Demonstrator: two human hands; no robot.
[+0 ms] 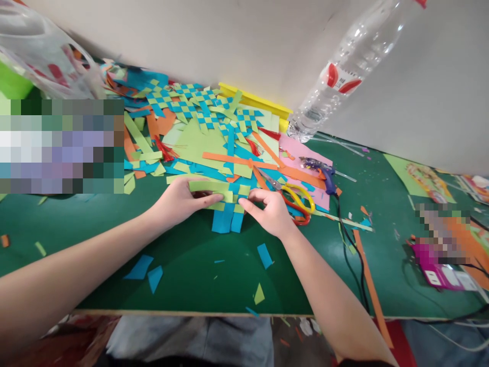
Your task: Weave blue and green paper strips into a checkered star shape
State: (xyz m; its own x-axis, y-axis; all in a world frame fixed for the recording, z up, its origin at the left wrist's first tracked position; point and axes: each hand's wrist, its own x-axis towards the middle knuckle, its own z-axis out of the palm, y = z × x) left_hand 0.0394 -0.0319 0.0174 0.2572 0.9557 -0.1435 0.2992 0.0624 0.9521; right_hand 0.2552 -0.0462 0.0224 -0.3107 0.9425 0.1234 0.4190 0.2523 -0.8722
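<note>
Between my hands is a small weave of blue and light green paper strips [228, 218], held just above the green table. My left hand [181, 201] pinches its left side, thumb on top, with a green strip running over the fingers. At its right edge, my right hand [269, 208] has thumb and forefinger closed on the end of a strip. The fingers under the paper are partly hidden. Scissors [301, 201] with yellow and orange handles lie just beyond my right hand.
Finished-looking blue and green weaves [198, 104] pile up at the back. A clear plastic bottle [344, 71] stands against the wall. A blue glue gun [324, 173] with a black cord lies right. Paper scraps [265, 256] dot the green table [183, 285].
</note>
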